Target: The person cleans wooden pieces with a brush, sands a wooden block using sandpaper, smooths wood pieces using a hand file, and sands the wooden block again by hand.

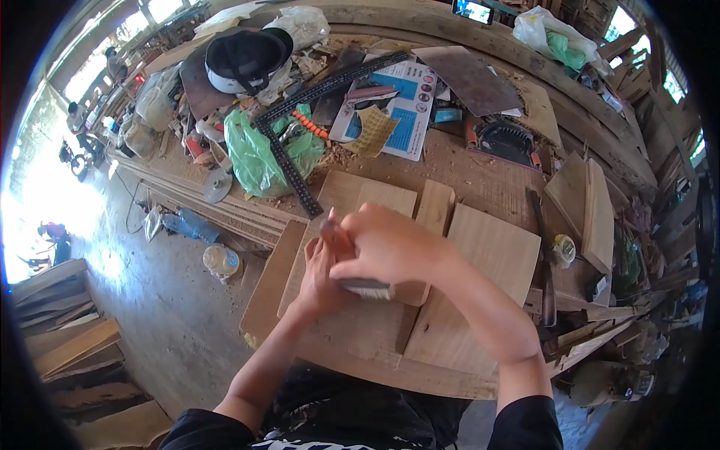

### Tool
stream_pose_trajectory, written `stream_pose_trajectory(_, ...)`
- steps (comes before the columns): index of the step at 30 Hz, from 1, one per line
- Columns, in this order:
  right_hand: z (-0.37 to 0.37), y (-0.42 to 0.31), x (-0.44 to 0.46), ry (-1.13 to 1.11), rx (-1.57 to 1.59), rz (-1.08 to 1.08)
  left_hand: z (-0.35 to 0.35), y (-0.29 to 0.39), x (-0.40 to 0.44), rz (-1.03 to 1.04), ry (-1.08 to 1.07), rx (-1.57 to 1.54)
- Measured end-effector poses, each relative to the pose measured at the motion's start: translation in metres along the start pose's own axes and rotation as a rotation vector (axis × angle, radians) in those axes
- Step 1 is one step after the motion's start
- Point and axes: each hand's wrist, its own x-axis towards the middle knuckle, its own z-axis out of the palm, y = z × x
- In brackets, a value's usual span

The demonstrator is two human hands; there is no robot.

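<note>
My right hand (394, 244) is closed around a brush with a reddish-brown handle (339, 241); its dark head ends in pale bristles (375, 291). Below the brush lies a pale wooden board (352, 330). Close beside the handle, my left hand (321, 279) rests against the board with its fingers extended, partly hidden behind the brush and the right hand. Another flat wooden board (484, 262) lies to the right, and a narrow wooden block (435, 206) sits between the boards, farther back.
A black metal square (289, 169) crosses the bench beside a green plastic bag (255, 154). A cap (247, 60), a printed sheet (405, 97) and a circular saw blade (506, 139) lie at the back. A hammer-like tool (547, 277) lies right. A plastic jar (221, 260) stands left.
</note>
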Motion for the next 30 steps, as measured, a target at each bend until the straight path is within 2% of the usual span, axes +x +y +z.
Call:
stream_pose_trajectory(2,-0.019,0.009,0.010,-0.029,0.004,0.098,-0.010,0.020,0.001,-0.106,0.058,-0.088)
stream_pose_trajectory(5,-0.024,0.037,0.022,0.267,-0.243,0.019,-0.007,0.019,0.001,-0.036,0.138,-0.105)
stream_pose_trajectory(6,-0.025,0.037,0.025,0.295,-0.305,0.016,-0.006,0.020,0.003,-0.021,0.149,-0.129)
stream_pose_trajectory(9,-0.016,0.027,0.018,0.199,-0.283,-0.013,-0.008,0.022,0.000,-0.024,0.150,-0.052)
stream_pose_trajectory(13,-0.005,0.008,0.001,0.068,-0.004,-0.087,-0.010,0.025,-0.003,-0.096,0.102,-0.093)
stream_pose_trajectory(16,0.004,0.012,-0.005,-0.069,0.198,-0.030,-0.008,0.015,0.001,0.044,0.130,-0.078)
stream_pose_trajectory(19,0.006,0.035,-0.008,-0.024,0.287,0.033,-0.016,0.026,0.004,-0.045,0.095,-0.115)
stream_pose_trajectory(20,0.002,0.044,-0.009,0.034,0.161,0.059,-0.017,0.027,0.002,-0.005,0.141,-0.106)
stream_pose_trajectory(23,-0.008,0.053,-0.012,0.270,0.246,0.126,-0.016,0.028,0.002,0.050,0.160,-0.124)
stream_pose_trajectory(27,-0.006,0.063,-0.017,0.315,0.216,0.072,-0.024,0.041,0.004,0.083,0.171,-0.043)
stream_pose_trajectory(30,-0.004,0.069,-0.017,0.320,0.130,0.025,-0.012,0.019,0.012,0.137,0.276,-0.073)
